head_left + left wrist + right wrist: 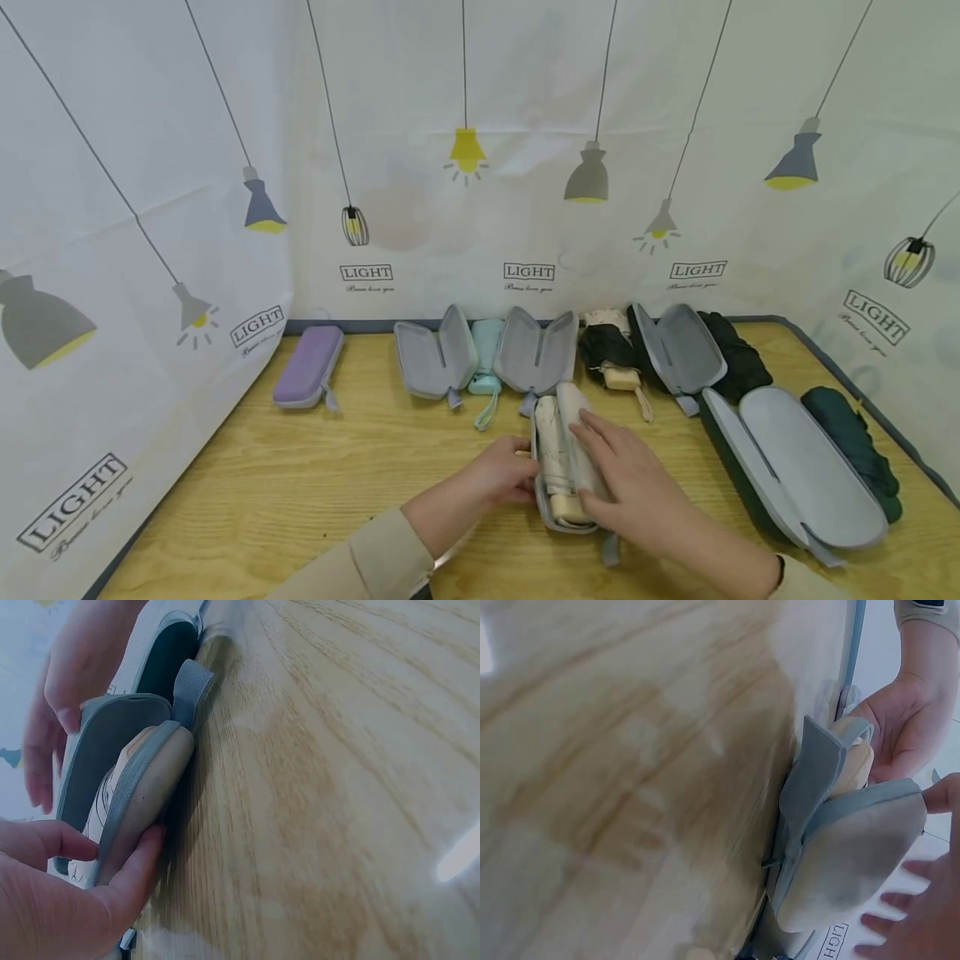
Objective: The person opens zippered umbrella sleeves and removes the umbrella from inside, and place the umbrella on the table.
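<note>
A cream hard case [161, 776] with a grey zip edge lies partly open near the middle of the table. Inside it is a cream folded umbrella [555, 446] with a pale yellow handle end. My left hand [501, 472] pinches the left wall of the case between thumb and finger, plain in the left wrist view. My right hand [637, 479] rests on the raised lid [855, 851], fingers fairly straight and spread, thumb near the lid's lower end. A grey fabric tab [810, 780] hangs from the case's near end.
A closed purple case [309, 367] lies at the back left. Along the back are open grey-lined cases [427, 362], a mint umbrella [486, 350], and patterned [606, 342] and black [738, 354] umbrellas. An open dark green case [813, 467] and green umbrella [851, 450] lie right.
</note>
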Tool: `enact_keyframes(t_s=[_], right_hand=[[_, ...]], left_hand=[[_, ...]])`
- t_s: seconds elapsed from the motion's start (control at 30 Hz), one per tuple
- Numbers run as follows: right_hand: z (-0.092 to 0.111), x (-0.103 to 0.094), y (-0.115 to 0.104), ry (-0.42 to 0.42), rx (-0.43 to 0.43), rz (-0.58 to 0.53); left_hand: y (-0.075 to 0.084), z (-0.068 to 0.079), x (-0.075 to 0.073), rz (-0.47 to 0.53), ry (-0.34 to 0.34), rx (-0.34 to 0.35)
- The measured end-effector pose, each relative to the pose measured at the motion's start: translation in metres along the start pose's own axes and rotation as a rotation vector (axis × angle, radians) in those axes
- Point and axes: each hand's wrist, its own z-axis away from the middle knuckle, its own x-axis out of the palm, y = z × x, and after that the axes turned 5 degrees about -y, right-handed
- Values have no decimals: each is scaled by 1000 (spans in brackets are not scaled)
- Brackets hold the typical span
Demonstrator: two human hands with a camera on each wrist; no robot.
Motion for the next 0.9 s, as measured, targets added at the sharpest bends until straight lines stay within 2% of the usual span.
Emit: enact_keyframes(t_s=[0.3,0.4,0.47,0.53,0.6,0.8,0.9], right_hand=[[-6,-5,7,90,-422,54],[-7,-5,8,126,-499,57],[-7,-5,7,126,-501,65],[-7,-6,6,105,-459,77],[-7,-7,4,67,-372,98],[-14,-7,-6,-74,35,125],[-17,-2,-10,-123,189,116]], left_hand=[[-4,-4,-2,-20,2,-21],[-4,-3,-2,-9,2,-10],[-4,-1,-2,-1,2,-6],[-4,0,-1,13,0,-5],[-4,2,-1,26,1,-12],[-5,6,2,66,0,3],[-6,7,4,77,-3,15]])
